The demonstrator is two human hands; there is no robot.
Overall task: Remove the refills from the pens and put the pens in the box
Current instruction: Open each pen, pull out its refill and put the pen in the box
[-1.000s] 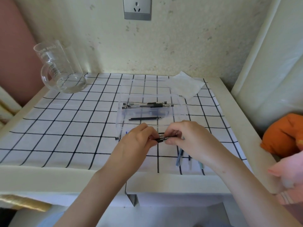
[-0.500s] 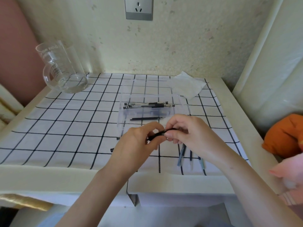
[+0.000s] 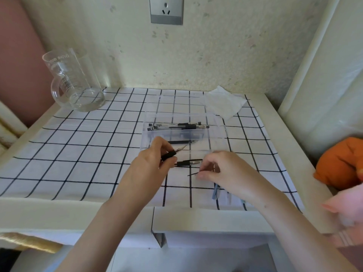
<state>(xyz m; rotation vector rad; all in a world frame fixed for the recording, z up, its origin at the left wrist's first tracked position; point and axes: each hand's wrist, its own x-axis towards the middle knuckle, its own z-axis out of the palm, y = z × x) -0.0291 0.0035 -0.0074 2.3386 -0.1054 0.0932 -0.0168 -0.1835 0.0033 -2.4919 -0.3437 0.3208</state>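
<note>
You are working in the middle of the frame, just below the clear box (image 3: 184, 134). Your left hand (image 3: 151, 165) is closing its fingers around the black grip end of a pen (image 3: 170, 155), with the pointy tip sticking out toward the box. Your right hand (image 3: 218, 169) is pinching a thin dark refill (image 3: 193, 174) between finger and thumb. Another pen piece (image 3: 188, 162) is lying on the checked cloth (image 3: 78, 154) between your hands.

A few pens are already lying in the far part of the box, and one loose refill is lying in the near part.

The pen looks light and hard, and its smooth clear part may be slippery, so the rubbery black grip is probably the best place to hold. The refill looks skinny and could bend, so pinching it gently near the middle seems safest.
</note>
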